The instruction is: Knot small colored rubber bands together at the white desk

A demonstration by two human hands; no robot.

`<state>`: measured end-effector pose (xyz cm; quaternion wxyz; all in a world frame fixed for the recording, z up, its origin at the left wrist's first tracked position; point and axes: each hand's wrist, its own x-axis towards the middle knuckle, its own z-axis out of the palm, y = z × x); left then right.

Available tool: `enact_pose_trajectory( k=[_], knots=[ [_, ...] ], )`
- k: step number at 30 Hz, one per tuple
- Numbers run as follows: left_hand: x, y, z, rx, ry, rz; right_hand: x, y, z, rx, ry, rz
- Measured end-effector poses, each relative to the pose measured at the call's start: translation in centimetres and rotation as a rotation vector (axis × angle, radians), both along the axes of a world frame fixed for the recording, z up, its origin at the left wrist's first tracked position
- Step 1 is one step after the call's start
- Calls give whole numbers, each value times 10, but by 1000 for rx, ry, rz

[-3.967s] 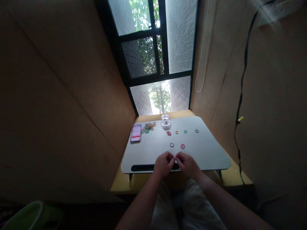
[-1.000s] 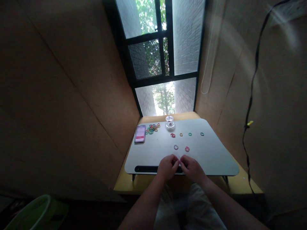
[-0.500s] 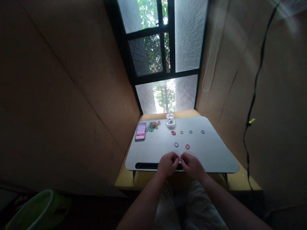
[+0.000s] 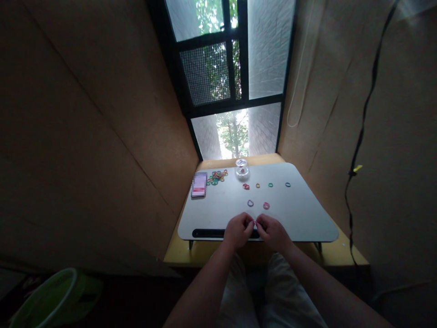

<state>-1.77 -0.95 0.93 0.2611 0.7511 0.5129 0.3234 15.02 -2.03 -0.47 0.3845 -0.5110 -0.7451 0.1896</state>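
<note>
My left hand (image 4: 240,230) and my right hand (image 4: 273,231) meet above the front edge of the white lap table (image 4: 290,214). Both are closed in a pinch, fingertips nearly touching, around something tiny and pale that I cannot make out. Just beyond them lie a purple ring-shaped band (image 4: 250,203) and a pink band (image 4: 266,206). Farther back, a row holds red bands (image 4: 246,187), a yellow band (image 4: 257,186), a green band (image 4: 270,185) and a dark blue band (image 4: 288,185).
A heap of mixed coloured bands (image 4: 217,176) lies at the back left beside a phone (image 4: 199,185). A clear round container (image 4: 242,172) stands at the back edge. A black slot (image 4: 208,233) runs along the table's front. A dark cable (image 4: 362,127) hangs at the right.
The camera view has shifted slightly, moving the whole scene a little upward in the picture. My hands keep the same pinch, with only small finger movement. The bands on the table stay put.
</note>
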Motion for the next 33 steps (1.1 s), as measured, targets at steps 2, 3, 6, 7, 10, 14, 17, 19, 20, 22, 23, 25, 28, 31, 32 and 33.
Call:
enact_pose_trajectory(
  k=[2, 3, 6, 7, 10, 14, 17, 19, 20, 22, 23, 25, 28, 31, 32, 33],
  knots=[
    [0, 1, -1, 2, -8, 0, 0, 0, 0, -6, 1, 3],
    [-1, 2, -1, 2, -14, 2, 0, 1, 0, -9, 1, 3],
    [-1, 3, -2, -6, -24, 10, 1, 2, 0, -12, 14, 5],
    [0, 3, -2, -11, -24, 13, 1, 2, 0, -11, 23, 6],
    [0, 3, -1, -21, -18, 16, 1, 2, -1, -11, 39, 10],
    [0, 1, 0, -15, -13, 22, 1, 2, -1, -17, 38, 11],
    [0, 1, 0, -2, -18, 12, 1, 1, -2, -13, 36, 13],
    [0, 1, 0, 1, -20, 11, 1, 2, -2, -14, 32, 10],
    [0, 2, -1, 0, -19, 12, 1, 2, -3, -15, 30, 8],
    [0, 2, -2, -5, -19, 15, 1, 2, -4, -19, 23, 7],
    [0, 2, -2, -4, -21, 15, 1, 2, -4, -21, 20, 6],
    [-1, 2, -3, 3, -24, 11, 1, 2, -5, -22, 14, 7],
    [-1, 2, -3, 8, -31, 4, 1, 2, -5, -20, 4, 4],
    [-1, 2, -4, 7, -24, 5, 1, 2, -4, -15, 6, 1],
    [-1, 2, -4, 9, -20, 7, 1, 2, -4, -16, 8, 2],
    [-1, 3, -4, 10, -17, 10, 1, 2, -4, -17, 10, 3]
  ],
)
